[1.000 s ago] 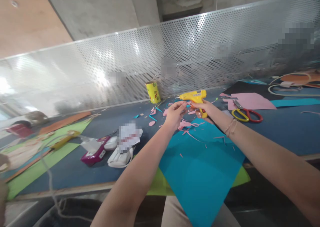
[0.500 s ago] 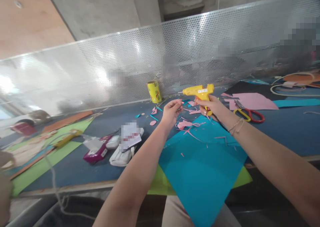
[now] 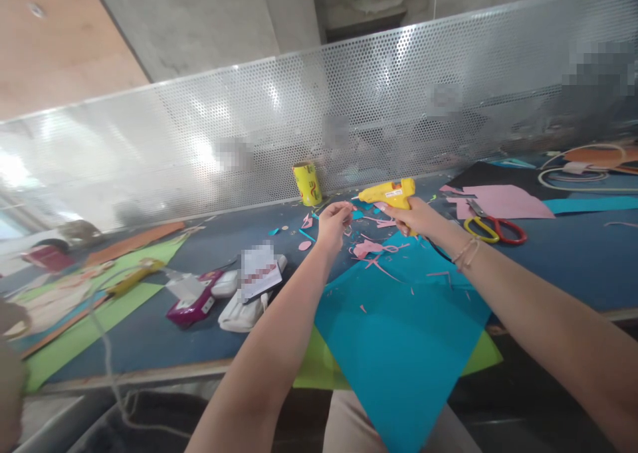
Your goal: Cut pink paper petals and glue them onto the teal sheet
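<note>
My right hand (image 3: 406, 215) is wrapped round the handle of a yellow hot glue gun (image 3: 386, 192). The gun points left, and its nozzle is just beside the fingertips of my left hand (image 3: 335, 224). Those left fingers are pinched together around a small pink piece (image 3: 351, 206), too small to make out fully. Beneath both hands lie pink paper scraps (image 3: 367, 248) and thin strips. A large blue sheet (image 3: 399, 333) spreads below them, its corner hanging over the table's front edge.
Scissors (image 3: 498, 230) with red and yellow handles lie at right by a pink sheet (image 3: 518, 199). A yellow roll (image 3: 307, 184) stands by the perforated screen (image 3: 279, 121). To the left are a purple tissue pack (image 3: 192, 307), a white pouch (image 3: 242, 315) and another glue gun (image 3: 134, 277).
The glue gun in my right hand has moved left and slightly down, its nozzle now nearer my left fingertips. My left hand has shifted slightly left.
</note>
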Tool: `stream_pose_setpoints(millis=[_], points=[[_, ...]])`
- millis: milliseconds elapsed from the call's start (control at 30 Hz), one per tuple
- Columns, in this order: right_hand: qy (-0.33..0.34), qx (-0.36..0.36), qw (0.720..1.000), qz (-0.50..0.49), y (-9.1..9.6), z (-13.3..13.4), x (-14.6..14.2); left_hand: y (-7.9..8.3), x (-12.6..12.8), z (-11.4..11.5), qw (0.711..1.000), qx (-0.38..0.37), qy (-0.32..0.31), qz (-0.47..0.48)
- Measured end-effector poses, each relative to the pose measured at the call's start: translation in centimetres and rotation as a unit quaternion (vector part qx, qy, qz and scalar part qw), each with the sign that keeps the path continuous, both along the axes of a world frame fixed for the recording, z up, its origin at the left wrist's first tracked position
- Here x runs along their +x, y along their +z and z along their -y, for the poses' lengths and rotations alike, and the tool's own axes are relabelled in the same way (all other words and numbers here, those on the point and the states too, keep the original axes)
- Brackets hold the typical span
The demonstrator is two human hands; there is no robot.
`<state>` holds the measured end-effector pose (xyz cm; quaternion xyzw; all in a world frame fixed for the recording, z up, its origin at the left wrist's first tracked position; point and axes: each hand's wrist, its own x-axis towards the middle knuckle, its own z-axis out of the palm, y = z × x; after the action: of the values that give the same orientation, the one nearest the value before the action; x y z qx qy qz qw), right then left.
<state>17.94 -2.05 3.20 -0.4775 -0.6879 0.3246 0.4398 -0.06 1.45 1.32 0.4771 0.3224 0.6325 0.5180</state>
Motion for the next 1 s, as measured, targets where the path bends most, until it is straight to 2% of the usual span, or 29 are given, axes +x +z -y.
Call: stream_pose_setpoints(millis=[267,533,1000], points=[[-0.001,0.004,1.000,0.014,0.0,0.1,0.1,-0.1,0.0,-0.2,1.000,-0.012,0.000,-0.013],[0.021,-0.017,1.000,0.004,-0.2,-0.3,0.1,-0.2,0.0,-0.3,0.999,-0.013,0.016,-0.029],[0.015,-0.026,0.999,-0.023,-1.2,-1.4,0.3,-0.1,0.2,-0.4,0.996,-0.009,0.060,-0.062]])
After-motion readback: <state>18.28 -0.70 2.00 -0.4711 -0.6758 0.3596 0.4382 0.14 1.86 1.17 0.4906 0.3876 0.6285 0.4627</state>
